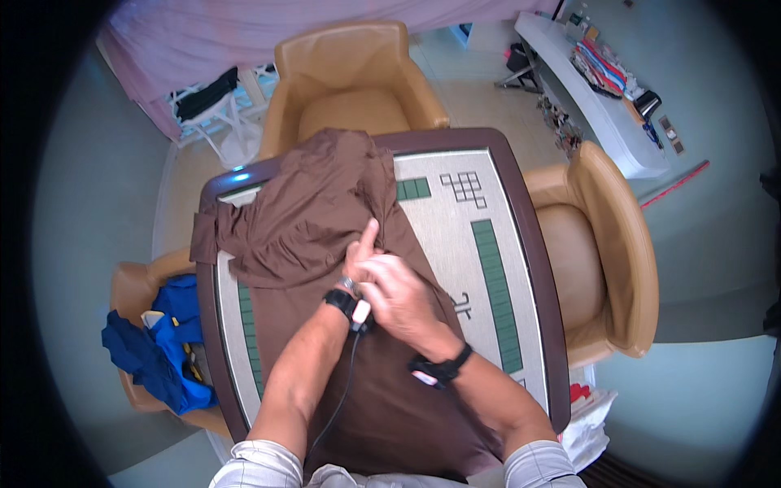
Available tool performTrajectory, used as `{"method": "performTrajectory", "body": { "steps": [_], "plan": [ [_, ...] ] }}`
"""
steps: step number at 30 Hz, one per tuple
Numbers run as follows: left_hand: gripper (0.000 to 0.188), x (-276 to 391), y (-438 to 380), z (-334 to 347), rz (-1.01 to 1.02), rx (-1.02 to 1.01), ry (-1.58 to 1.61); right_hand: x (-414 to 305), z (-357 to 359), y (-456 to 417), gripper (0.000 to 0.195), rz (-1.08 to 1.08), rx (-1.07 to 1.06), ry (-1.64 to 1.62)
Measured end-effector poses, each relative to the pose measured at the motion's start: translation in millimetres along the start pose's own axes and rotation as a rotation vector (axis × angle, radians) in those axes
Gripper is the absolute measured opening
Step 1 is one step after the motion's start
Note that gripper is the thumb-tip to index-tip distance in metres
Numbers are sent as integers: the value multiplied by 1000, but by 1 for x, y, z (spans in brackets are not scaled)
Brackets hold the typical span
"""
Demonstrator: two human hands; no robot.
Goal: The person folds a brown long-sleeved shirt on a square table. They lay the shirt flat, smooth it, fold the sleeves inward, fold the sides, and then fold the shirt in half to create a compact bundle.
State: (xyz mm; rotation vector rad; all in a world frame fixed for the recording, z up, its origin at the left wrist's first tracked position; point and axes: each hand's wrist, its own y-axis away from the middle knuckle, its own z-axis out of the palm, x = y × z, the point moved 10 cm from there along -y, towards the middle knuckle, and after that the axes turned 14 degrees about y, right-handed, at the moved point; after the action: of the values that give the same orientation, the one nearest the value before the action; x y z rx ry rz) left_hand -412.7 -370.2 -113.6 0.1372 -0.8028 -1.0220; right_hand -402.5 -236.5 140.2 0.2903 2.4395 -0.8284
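A brown garment (305, 226) lies over the table, bunched at the far end and spread flatter towards me. A cuff-like end hangs over the left rim. My left hand (361, 251) is above the bunched cloth with one finger stretched forward. My right hand (396, 290) crosses over it, its bent fingers at the back of the left hand beside a metal wristwatch (348, 283). Whether those fingers grip anything is hidden. Black straps with small devices sit on both wrists, the left strap (341, 300) with a cable, the right strap (442, 369) lower on the forearm.
The mahjong table (531, 262) has a raised dark rim and printed tile patterns. Tan armchairs stand at the far side (354, 110), right (579, 256) and left, the left one holding blue clothes (177, 341). A white bag (589, 421) is lower right. A white shelf (586, 104) carries folded cloths.
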Motion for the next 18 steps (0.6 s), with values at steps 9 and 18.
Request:
{"method": "performTrajectory", "body": {
  "steps": [9, 18],
  "plan": [
    [70, 2, 4, 33, -90, -151, 153, 76, -129, 361, 46, 977, -320, 218],
    [60, 13, -8, 22, -67, -138, 85, 10, -169, 482, 33, 1144, -319, 253]
  ]
}}
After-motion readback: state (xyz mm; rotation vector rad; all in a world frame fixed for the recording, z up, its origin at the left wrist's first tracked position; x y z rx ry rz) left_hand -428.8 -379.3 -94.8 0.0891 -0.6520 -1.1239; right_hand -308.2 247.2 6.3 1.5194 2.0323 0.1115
